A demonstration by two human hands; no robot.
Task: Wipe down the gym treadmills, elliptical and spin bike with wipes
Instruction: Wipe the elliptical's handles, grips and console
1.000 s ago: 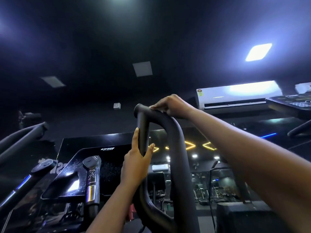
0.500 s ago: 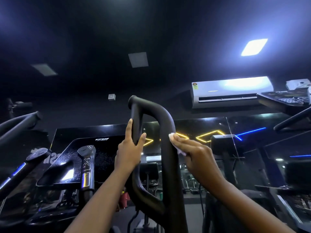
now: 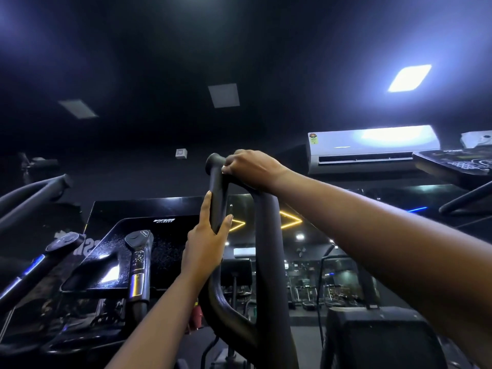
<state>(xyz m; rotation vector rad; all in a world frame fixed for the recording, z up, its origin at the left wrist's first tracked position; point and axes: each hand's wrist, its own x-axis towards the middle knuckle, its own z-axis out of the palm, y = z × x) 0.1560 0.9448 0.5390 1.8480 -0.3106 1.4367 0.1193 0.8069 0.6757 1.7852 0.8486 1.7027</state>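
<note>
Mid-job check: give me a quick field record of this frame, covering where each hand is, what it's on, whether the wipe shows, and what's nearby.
part being worked: black looped handle, standing upright
left hand: wrapped round the front bar, below its capped end
right hand: fingers curled over the top bend
wipe: not clearly visible; may be under the right fingers
left of it: dark console screen, speckled surface
upper right: wall air conditioner; lit ceiling panel

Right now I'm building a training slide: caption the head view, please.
Left hand holds the black looped handle lower down; right hand grips its top bend.
</note>
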